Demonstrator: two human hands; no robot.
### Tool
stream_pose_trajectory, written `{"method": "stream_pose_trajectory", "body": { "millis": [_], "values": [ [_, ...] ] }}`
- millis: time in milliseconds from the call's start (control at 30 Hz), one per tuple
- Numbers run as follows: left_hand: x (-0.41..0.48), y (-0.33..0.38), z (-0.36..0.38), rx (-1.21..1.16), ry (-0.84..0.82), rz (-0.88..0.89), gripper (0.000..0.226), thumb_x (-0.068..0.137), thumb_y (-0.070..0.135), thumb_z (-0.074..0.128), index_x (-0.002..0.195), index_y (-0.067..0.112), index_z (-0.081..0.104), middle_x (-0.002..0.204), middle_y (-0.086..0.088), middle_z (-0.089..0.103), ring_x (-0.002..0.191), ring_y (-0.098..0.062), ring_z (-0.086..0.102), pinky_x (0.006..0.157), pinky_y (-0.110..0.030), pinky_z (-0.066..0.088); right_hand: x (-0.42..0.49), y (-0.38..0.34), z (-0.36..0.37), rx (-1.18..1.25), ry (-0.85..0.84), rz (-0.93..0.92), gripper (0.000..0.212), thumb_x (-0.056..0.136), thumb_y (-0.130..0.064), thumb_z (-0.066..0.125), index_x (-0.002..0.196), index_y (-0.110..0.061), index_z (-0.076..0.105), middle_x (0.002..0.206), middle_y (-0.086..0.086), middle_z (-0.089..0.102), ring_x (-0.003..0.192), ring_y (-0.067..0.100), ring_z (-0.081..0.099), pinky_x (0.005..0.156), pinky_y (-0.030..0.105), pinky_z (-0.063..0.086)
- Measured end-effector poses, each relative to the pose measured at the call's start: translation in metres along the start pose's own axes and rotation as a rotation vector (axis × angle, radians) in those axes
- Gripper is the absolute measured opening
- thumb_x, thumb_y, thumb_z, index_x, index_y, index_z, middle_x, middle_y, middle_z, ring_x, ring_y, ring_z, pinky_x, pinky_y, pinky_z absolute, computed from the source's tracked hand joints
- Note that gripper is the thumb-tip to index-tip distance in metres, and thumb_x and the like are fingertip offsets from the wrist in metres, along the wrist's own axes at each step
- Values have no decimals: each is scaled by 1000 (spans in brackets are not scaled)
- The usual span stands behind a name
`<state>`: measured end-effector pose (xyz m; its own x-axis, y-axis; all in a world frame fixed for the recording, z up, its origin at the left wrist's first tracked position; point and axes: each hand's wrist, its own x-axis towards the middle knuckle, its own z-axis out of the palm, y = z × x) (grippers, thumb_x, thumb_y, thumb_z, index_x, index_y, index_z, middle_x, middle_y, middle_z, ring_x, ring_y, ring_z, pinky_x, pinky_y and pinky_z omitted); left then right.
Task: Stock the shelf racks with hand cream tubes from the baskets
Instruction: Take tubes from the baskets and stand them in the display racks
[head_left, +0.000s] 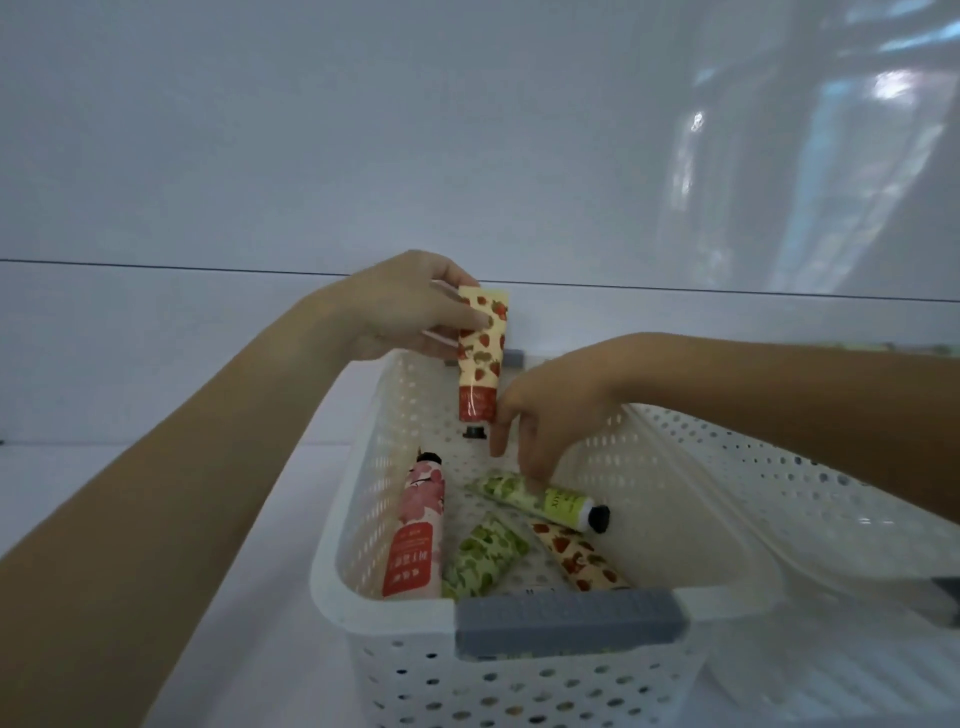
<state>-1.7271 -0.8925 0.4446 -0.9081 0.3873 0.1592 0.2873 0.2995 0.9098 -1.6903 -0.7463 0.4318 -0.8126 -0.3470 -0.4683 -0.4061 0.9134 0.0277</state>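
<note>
A white perforated basket (363, 530) with grey handles stands in front of me. My left hand (410, 306) grips a strawberry-print tube (480, 358) by its upper end, cap down, above the basket's far end. My right hand (550, 415) reaches down into the basket, its fingertips touching a green-print tube with a black cap (545, 504) that lies on the bottom. Also lying inside are a pink flower-print tube (418, 530), a second green tube (483, 561) and another strawberry tube (576, 561).
A second white perforated basket (779, 499) sits directly to the right, touching the first. Both stand on a white surface (156, 405) in front of a glossy white wall (363, 130). A strip of patterned items (883, 347) shows at the far right edge.
</note>
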Motion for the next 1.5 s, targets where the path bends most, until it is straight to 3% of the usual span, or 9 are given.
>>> {"method": "stream_pose_trajectory", "body": {
  "millis": [200,333,433,633,767,933,1133,1333,1500],
  "values": [
    [-3,0,-18,-76,88,54,15,83,6,64,94,13,57,90,-4,70,67,-8,70,56,-20,55,17,-8,9,166,-69,28,61,81,-18,70,134,-12,42,87,-4,55,80,16,59,65,21,53],
    [-2,-1,-18,-136,178,90,4,86,8,61,90,9,61,88,-4,68,69,-7,67,61,-18,56,9,-2,-5,237,-23,37,34,80,-22,71,110,-7,61,97,5,64,75,12,61,62,19,54],
    [-3,2,-16,-212,257,154,7,87,8,60,93,7,59,88,-6,67,68,-8,67,61,-18,56,-10,11,-21,405,135,1,18,77,-24,74,83,-10,64,83,3,68,67,11,64,57,18,52],
    [-8,27,-3,-152,211,223,19,90,17,57,106,9,49,86,-8,68,66,-15,68,59,-24,57,-45,55,-36,914,621,-119,34,71,-19,76,98,-13,56,89,5,69,67,10,70,61,18,56],
    [-6,58,27,-41,198,225,15,95,24,49,106,15,44,91,-9,66,70,-21,68,55,-25,56,-69,81,-28,1078,718,-183,29,73,-16,75,96,-11,57,85,4,69,69,10,69,69,23,58],
    [4,99,81,-22,228,230,24,97,20,46,117,11,38,103,-14,63,78,-27,69,63,-33,60,-111,121,-11,1215,805,-183,28,74,-17,73,95,-10,55,74,2,67,59,12,68,55,21,54],
    [21,142,156,22,241,254,39,96,18,48,132,18,33,119,-17,56,88,-30,68,76,-41,58,-163,193,20,1226,901,-149,27,78,-26,71,96,-13,55,80,5,65,55,13,67,52,20,53],
    [31,151,229,119,192,177,32,96,13,40,127,21,40,107,-8,60,85,-19,64,58,-25,54,-193,252,65,1146,892,-117,28,78,-17,72,101,-11,58,88,7,68,66,14,70,59,21,56],
    [37,152,265,170,260,169,25,95,11,41,117,24,41,91,3,57,75,-8,59,43,-17,50,-194,271,90,689,849,-16,34,71,-23,79,95,-15,57,88,3,67,70,14,66,57,18,55]
  ]
}}
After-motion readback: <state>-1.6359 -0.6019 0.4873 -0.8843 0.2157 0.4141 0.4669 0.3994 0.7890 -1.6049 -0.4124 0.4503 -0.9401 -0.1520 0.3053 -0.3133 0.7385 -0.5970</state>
